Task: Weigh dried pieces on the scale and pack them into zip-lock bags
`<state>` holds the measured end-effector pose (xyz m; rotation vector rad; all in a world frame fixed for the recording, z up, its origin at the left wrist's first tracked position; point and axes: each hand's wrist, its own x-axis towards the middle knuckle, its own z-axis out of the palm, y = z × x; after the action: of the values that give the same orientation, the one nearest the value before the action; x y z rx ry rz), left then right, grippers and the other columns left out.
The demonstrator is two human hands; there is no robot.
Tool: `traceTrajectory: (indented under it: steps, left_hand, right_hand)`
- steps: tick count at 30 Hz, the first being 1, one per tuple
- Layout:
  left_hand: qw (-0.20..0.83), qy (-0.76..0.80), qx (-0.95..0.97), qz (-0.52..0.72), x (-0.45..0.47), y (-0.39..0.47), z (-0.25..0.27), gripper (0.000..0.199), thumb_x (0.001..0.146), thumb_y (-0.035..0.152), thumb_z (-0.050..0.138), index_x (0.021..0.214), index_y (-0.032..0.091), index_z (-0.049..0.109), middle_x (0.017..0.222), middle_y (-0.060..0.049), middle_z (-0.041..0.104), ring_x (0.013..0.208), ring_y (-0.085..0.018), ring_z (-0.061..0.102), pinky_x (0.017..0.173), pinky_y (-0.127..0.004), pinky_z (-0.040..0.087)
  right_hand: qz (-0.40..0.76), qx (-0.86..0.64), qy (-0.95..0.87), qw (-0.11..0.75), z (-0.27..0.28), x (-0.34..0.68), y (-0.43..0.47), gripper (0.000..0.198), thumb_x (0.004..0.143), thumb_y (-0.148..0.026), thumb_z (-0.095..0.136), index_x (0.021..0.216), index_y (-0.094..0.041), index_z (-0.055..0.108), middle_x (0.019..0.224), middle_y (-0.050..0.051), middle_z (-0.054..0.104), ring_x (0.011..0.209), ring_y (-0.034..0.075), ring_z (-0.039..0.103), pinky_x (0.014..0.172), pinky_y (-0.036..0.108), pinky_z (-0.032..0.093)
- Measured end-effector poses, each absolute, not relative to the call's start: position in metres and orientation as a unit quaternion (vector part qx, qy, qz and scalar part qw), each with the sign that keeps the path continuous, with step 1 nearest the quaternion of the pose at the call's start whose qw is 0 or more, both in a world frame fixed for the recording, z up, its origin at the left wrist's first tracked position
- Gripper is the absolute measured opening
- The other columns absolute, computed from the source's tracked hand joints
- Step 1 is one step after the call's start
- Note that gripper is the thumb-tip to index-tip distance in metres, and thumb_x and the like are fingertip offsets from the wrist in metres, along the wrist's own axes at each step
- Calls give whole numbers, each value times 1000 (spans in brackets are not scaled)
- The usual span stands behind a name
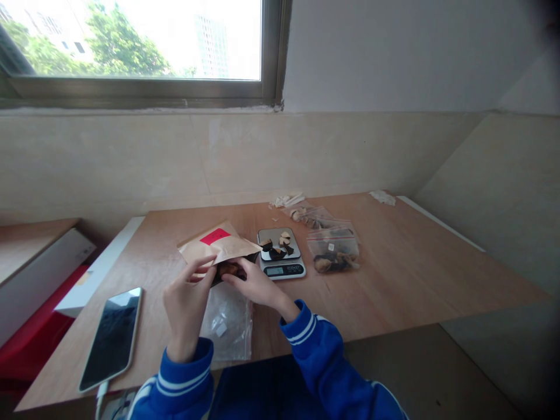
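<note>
The left hand (186,306) pinched the open edge of a brown paper pouch (217,246) lying on the worktop (415,268), while the right hand (256,284) closed its grip on dried pieces (228,269) at the pouch's mouth, just beside a small scale (280,253).

Single view – head-worn camera, above and behind the hands, pitched forward and down across the wooden table (394,274) toward the tiled wall and window (131,41) beyond. Wide lens: edges bow and the right corners darken. Near field holds both blue sleeves at the bottom edge; left hand (186,303) and right hand (256,284) sit close, just left of centre. Scale (280,252) mid-distance – far table edge against the wall. No second view to overlap.
</note>
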<state>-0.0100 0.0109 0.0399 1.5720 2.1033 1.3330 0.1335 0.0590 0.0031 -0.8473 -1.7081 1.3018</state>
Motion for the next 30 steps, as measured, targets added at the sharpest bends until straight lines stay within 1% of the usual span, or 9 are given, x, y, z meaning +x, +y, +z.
traceTrajectory:
  steps: [4, 6, 11, 14, 16, 20, 25, 27, 30]
  left_hand:
    - [96, 711, 531, 451, -10, 16, 44, 26, 75, 43, 65, 97, 33, 74, 73, 5, 72, 63, -15, 67, 61, -24, 47]
    - [91, 710, 530, 454, -11, 18, 45, 26, 75, 43, 65, 96, 32, 74, 73, 4, 72, 63, -15, 66, 62, -24, 47]
    - [81, 706, 524, 469, -18, 22, 47, 30, 76, 47, 63, 98, 30, 74, 73, 2, 72, 64, -17, 66, 62, -26, 47]
    - [80, 700, 516, 486, -24, 26, 47, 33, 75, 50, 63, 98, 29, 74, 73, 1, 72, 65, -17, 66, 63, -27, 48]
    - [83, 700, 508, 495, -26, 28, 46, 34, 74, 50, 64, 98, 28, 74, 72, 1, 71, 65, -17, 65, 63, -27, 48]
    - [82, 702, 507, 494, -31, 27, 46, 35, 74, 51, 65, 98, 29, 74, 73, 1, 71, 64, -16, 64, 59, -26, 47]
    - [74, 695, 519, 492, -43, 21, 46, 40, 74, 56, 62, 99, 27, 74, 74, -1, 71, 61, -16, 62, 57, -25, 48]
    - [76, 694, 519, 494, -48, 21, 46, 39, 74, 56, 63, 98, 27, 74, 76, 0, 71, 61, -15, 61, 58, -25, 48]
    - [82, 696, 513, 495, -51, 22, 47, 36, 75, 54, 63, 97, 28, 74, 76, 0, 71, 62, -15, 61, 60, -26, 48]
  right_hand:
    - [463, -347, -690, 435, 2, 141, 53, 33, 86, -28, 63, 118, -20, 58, 112, 8, 68, 105, 23, 65, 92, 39, 51]
    - [483, -328, -670, 458, 0, 147, 48, 33, 86, -30, 64, 116, -21, 57, 110, 7, 68, 102, 21, 66, 90, 37, 52]
    - [548, -283, -567, 546, -11, 180, 44, 30, 85, -35, 65, 110, -22, 56, 119, 7, 66, 110, 19, 63, 97, 36, 50]
    - [489, -346, -528, 602, -24, 208, 66, 33, 85, -39, 64, 112, -21, 57, 119, 9, 66, 105, 19, 64, 95, 37, 51]
    - [433, -397, -528, 614, -34, 224, 93, 37, 83, -42, 64, 112, -19, 57, 115, 10, 67, 99, 20, 66, 91, 37, 52]
    - [328, -479, -601, 549, -46, 240, 148, 34, 83, -42, 62, 107, -18, 61, 104, 10, 70, 95, 22, 66, 84, 35, 53]
    - [195, -565, -681, 423, -44, 242, 172, 28, 80, -31, 67, 106, -20, 66, 105, 10, 70, 101, 24, 64, 91, 39, 49]
    - [169, -574, -696, 397, -43, 242, 170, 30, 79, -30, 69, 106, -20, 67, 107, 10, 70, 105, 26, 63, 93, 41, 47]
    - [168, -580, -694, 393, -42, 242, 164, 33, 78, -33, 72, 108, -21, 68, 111, 11, 69, 108, 27, 61, 94, 43, 46]
